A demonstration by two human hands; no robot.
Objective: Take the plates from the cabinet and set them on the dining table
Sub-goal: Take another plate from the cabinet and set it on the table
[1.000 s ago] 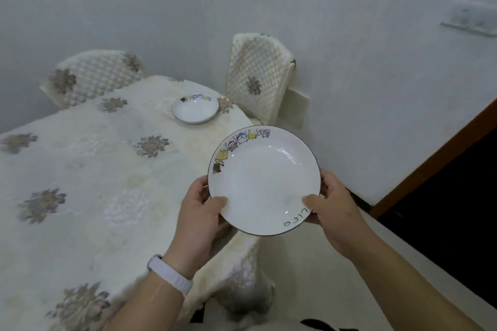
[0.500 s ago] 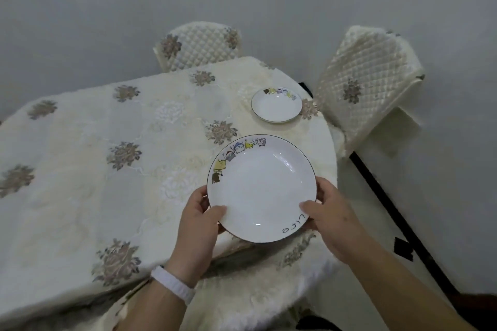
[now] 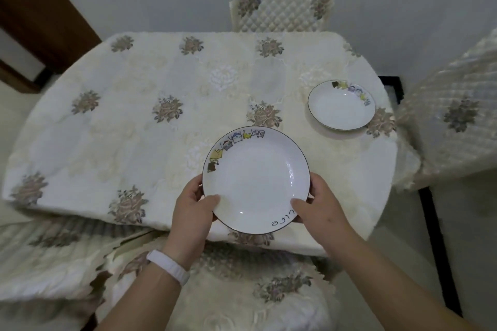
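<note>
A dining table (image 3: 161, 121) draped in a cream cloth with floral motifs is seen from above, ringed by quilted chairs: one at the far side (image 3: 281, 5), one at the right (image 3: 454, 121), one at the near edge (image 3: 242, 290). A second plate (image 3: 341, 105), empty, is set flat near the table's right edge. A white plate (image 3: 256, 180) (round, cartoon trim toward the far left, also empty) is held face up over the near edge, clasped at its rim by the left hand (image 3: 192, 211) and right hand (image 3: 321, 205), thumbs on top.
</note>
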